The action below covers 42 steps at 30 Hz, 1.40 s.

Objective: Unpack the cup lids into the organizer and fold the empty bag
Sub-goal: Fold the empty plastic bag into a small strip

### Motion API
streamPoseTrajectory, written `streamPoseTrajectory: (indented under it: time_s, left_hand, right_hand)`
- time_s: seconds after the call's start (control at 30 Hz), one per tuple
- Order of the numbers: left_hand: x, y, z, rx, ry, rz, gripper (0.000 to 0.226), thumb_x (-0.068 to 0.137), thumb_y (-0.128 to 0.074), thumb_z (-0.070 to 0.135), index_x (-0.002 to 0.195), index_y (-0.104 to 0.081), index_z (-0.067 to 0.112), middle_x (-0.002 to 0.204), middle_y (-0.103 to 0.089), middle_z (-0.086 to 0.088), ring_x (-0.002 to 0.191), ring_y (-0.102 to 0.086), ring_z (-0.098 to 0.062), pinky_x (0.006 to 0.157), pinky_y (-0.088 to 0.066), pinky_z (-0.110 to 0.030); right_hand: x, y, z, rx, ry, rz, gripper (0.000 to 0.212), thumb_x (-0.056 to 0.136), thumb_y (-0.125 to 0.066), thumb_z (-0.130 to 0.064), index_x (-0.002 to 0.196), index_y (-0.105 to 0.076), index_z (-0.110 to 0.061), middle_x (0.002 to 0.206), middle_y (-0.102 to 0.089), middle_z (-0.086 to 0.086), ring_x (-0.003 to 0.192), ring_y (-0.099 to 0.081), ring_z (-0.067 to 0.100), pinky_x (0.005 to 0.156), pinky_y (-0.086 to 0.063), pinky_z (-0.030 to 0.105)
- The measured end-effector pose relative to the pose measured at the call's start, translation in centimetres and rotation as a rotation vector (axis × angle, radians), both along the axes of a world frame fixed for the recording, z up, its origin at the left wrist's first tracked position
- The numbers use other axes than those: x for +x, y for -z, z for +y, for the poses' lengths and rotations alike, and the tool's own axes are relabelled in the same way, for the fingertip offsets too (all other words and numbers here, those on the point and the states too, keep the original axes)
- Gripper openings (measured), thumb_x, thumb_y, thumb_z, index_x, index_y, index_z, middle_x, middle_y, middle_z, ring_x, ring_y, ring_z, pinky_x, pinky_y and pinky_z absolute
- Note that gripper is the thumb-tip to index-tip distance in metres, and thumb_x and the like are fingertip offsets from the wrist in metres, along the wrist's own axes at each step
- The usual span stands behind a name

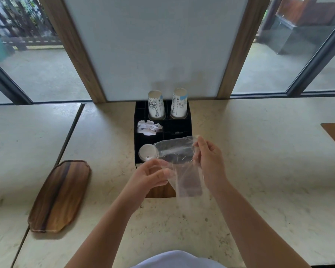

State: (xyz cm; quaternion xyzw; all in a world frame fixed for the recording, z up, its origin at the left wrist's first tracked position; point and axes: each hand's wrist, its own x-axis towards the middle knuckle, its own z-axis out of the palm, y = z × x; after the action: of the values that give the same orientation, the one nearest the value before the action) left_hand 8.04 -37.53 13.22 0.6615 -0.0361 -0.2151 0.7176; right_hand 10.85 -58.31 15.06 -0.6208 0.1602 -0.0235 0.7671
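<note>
- Bag point(179, 163): clear, empty-looking film held above the desk point(259, 151), before the organizer point(189, 117); lids point(148, 151) sit front-left inside.
- Hands: left hand point(151, 176) and right hand point(207, 157) apart, each pinching a bag edge.
- Handling: judged featherlight, limp, slippery; grip corners, flatten before folding.

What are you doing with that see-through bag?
A person holds a clear plastic bag in the air with both hands: the right hand pinches its upper end, the left hand grips its lower side. The bag looks empty. The white cup lids already sit in the near-left slot of the black organizer, behind which two paper cups stand upside down. The bag is not yet folded.
</note>
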Motion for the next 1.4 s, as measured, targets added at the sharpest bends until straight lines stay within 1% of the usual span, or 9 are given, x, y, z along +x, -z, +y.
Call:
streamPoseTrajectory:
  time_s: [0.17, 0.23, 0.33, 0.5, 0.63, 0.83, 1.0, 1.17, 1.4]
  left_hand:
    - [-0.3, 0.6, -0.3, 0.021, -0.202, -0.005, 0.03, 0.085, -0.077, 0.036, 0.095, -0.077, 0.008, 0.097, -0.078, -0.018, 0.096, -0.074, -0.036, 0.099, -0.056, -0.052]
    - [-0.2, 0.6, -0.1, 0.005, -0.237, 0.002, 0.03, 0.083, -0.075, 0.037, 0.093, -0.078, 0.009, 0.095, -0.078, -0.018, 0.093, -0.074, -0.033, 0.097, -0.056, -0.05]
    - [-0.1, 0.9, 0.4, -0.009, -0.279, 0.008, 0.027, 0.086, -0.071, 0.034, 0.093, -0.079, 0.01, 0.094, -0.077, -0.018, 0.09, -0.074, -0.03, 0.09, -0.058, -0.045]
    - [0.4, 1.8, 1.2, -0.116, -0.351, 0.121, 0.045, 0.084, -0.076, 0.045, 0.111, -0.07, 0.01, 0.097, -0.077, -0.018, 0.086, -0.075, -0.03, 0.075, -0.062, -0.034]
    - [-0.7, 3.8, 0.7, 0.027, -0.108, 0.207, 0.054, 0.077, -0.083, 0.054, 0.109, -0.072, 0.011, 0.103, -0.077, -0.017, 0.093, -0.074, -0.031, 0.082, -0.059, -0.037]
    - [-1.7, 5.5, 0.9, 0.05, -0.137, 0.238, 0.016, 0.084, -0.08, 0.03, 0.084, -0.08, 0.014, 0.088, -0.076, -0.015, 0.081, -0.069, -0.025, 0.08, -0.059, -0.037]
    - [-2.0, 5.7, 1.0, 0.0, -0.134, 0.277, 0.029, 0.089, -0.076, 0.04, 0.101, -0.076, 0.013, 0.098, -0.077, -0.016, 0.083, -0.072, -0.023, 0.075, -0.059, -0.034]
    - [-3.1, 7.2, 0.4, 0.104, -0.028, 0.314, 0.016, 0.073, -0.088, 0.031, 0.073, -0.075, 0.022, 0.084, -0.076, -0.014, 0.071, -0.068, -0.018, 0.066, -0.056, -0.028]
    - [-3.5, 8.3, 0.9, 0.125, -0.052, 0.312, 0.049, 0.066, -0.092, 0.031, 0.11, -0.073, 0.021, 0.094, -0.075, -0.001, 0.085, -0.071, -0.016, 0.077, -0.055, -0.031]
  right_hand:
    - [-0.5, 0.6, -0.5, 0.005, -0.21, 0.032, 0.057, 0.094, -0.057, -0.057, 0.11, -0.064, -0.003, 0.075, -0.069, 0.004, 0.06, -0.065, 0.012, 0.056, -0.055, 0.02]
    - [-1.2, 1.6, -1.1, -0.063, -0.381, 0.056, 0.072, 0.089, -0.064, -0.059, 0.111, -0.059, 0.01, 0.087, -0.063, 0.024, 0.072, -0.064, 0.036, 0.075, -0.061, 0.038]
    - [-2.9, 3.8, -2.4, -0.12, -0.527, 0.097, 0.046, 0.085, -0.078, -0.047, 0.088, -0.066, -0.002, 0.078, -0.059, 0.015, 0.072, -0.054, 0.03, 0.075, -0.057, 0.036]
    - [-4.5, 6.1, -3.3, -0.016, -0.37, 0.152, 0.012, 0.081, -0.082, -0.031, 0.083, -0.078, -0.02, 0.081, -0.072, 0.007, 0.07, -0.065, 0.013, 0.069, -0.056, 0.023]
    - [-4.9, 6.3, -2.9, 0.036, -0.329, 0.14, 0.004, 0.089, -0.078, -0.023, 0.087, -0.078, -0.019, 0.084, -0.074, 0.009, 0.069, -0.067, 0.013, 0.07, -0.057, 0.026]
    - [-5.4, 6.9, -2.4, 0.018, -0.238, 0.182, 0.026, 0.095, -0.07, -0.01, 0.077, -0.078, -0.027, 0.074, -0.073, 0.003, 0.058, -0.063, 0.009, 0.057, -0.055, 0.023]
    - [-5.7, 7.4, -1.9, 0.016, -0.199, 0.212, 0.026, 0.097, -0.069, -0.013, 0.077, -0.077, -0.028, 0.075, -0.073, 0.004, 0.06, -0.063, 0.009, 0.059, -0.056, 0.023]
    - [-5.8, 7.8, -1.3, 0.033, -0.215, 0.182, 0.025, 0.097, -0.066, -0.007, 0.078, -0.075, -0.023, 0.073, -0.07, 0.005, 0.059, -0.06, 0.009, 0.058, -0.053, 0.019]
    - [-5.6, 8.1, -1.9, 0.057, -0.145, 0.146, 0.014, 0.099, -0.061, -0.005, 0.091, -0.07, -0.012, 0.075, -0.07, 0.003, 0.06, -0.061, 0.01, 0.061, -0.055, 0.02]
